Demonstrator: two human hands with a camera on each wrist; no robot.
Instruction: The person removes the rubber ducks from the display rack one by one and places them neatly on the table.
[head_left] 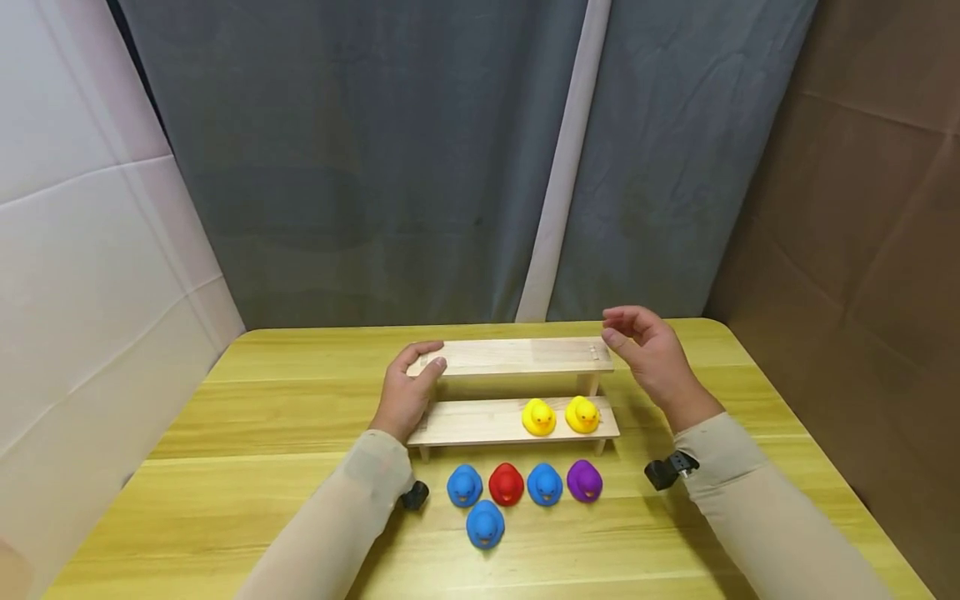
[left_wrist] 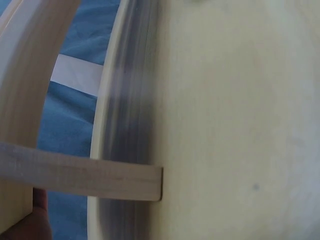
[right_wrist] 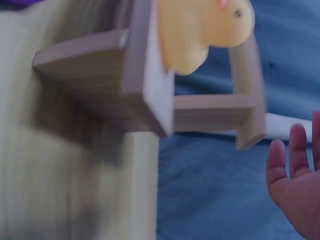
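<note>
A two-step wooden stand, with an upper board (head_left: 517, 357) behind a lower board (head_left: 472, 422), stands on the table. My left hand (head_left: 405, 392) grips the upper board's left end, thumb on its top; in the left wrist view, part of that hand (left_wrist: 31, 225) shows behind the wood. Beside the board's right end, my right hand (head_left: 660, 358) is raised with loosely bent fingers. Its fingers look apart from the stand (right_wrist: 150, 70) in the right wrist view. Two yellow rubber ducks, one left (head_left: 538, 417) and one right (head_left: 582, 414), sit on the lower board's right half.
In front of the stand lie a blue duck (head_left: 465, 485), a red duck (head_left: 506, 484), another blue duck (head_left: 545, 484) and a purple duck (head_left: 584, 481) in a row. A third blue duck (head_left: 485, 525) is nearer me. A grey curtain (head_left: 360, 183) hangs behind the table (head_left: 247, 417).
</note>
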